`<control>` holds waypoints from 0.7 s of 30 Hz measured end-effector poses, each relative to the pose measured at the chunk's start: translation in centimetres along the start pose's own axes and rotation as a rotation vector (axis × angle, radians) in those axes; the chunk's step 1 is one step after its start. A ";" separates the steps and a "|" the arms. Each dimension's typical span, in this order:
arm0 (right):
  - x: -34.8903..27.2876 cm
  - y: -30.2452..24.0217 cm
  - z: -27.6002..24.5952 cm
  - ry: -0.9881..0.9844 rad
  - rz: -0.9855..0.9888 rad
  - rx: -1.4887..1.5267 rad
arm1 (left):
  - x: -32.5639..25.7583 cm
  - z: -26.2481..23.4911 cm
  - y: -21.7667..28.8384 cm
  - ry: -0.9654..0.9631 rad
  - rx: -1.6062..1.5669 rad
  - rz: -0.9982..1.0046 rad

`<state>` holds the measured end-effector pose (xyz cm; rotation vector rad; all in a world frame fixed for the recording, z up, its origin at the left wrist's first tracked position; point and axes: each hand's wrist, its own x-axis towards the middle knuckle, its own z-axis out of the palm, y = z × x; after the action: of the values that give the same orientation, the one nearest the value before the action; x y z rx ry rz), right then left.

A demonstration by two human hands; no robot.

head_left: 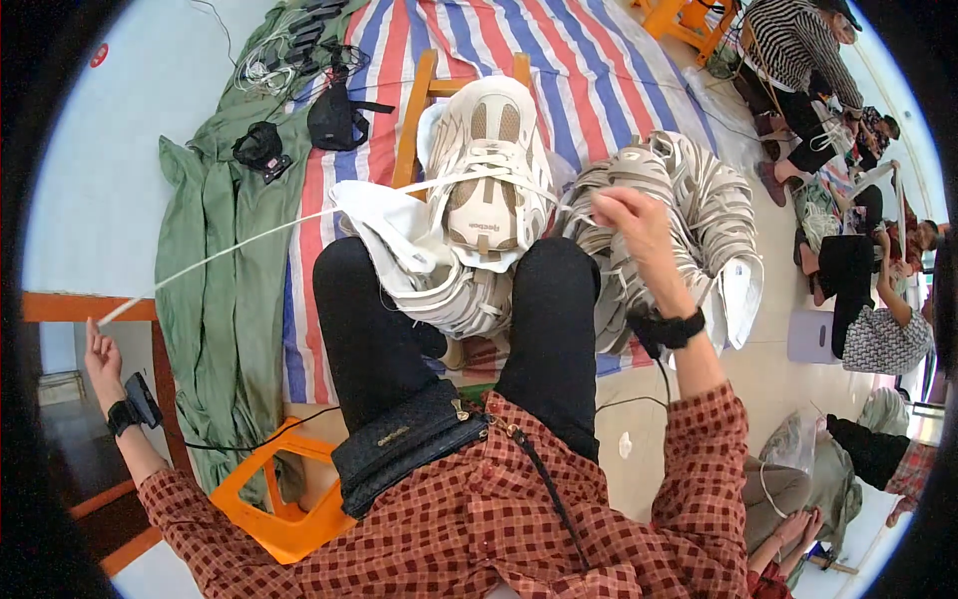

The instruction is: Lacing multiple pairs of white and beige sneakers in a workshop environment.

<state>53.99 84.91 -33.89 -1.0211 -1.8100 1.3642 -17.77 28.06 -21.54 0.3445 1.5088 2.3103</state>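
Head view, white lace point(249, 238) stretched left-right between hands, shoe point(489, 175) toe pointing away

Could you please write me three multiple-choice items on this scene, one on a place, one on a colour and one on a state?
1. Where does the shoe rest?
A. on the person's lap
B. on the orange stool
C. on the green cloth

2. What colour is the lace?
A. black
B. white
C. red

3. How does the lace run to the left hand?
A. coiled up
B. hanging slack
C. pulled in a straight line

Answers:
1. A, the shoe sits between the knees, on the lap.
2. B, the lace is white against the green cloth.
3. C, it runs straight from the shoe out to the left hand, while the right hand is raised beside the shoe.
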 end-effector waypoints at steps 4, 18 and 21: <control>2.3 -2.9 3.8 -0.112 -0.147 -0.146 | -2.4 1.0 -3.0 0.215 0.280 -0.041; 1.7 -4.5 5.8 0.013 -0.131 -0.420 | -22.5 46.4 -29.2 -0.962 0.618 -0.370; 2.0 -4.2 5.9 0.005 -0.212 -0.549 | -24.8 50.0 -31.4 -1.027 0.554 -0.432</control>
<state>47.14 83.24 -31.25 -1.0528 -2.2763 0.7481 29.38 70.52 -30.47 1.0254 1.3904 1.0259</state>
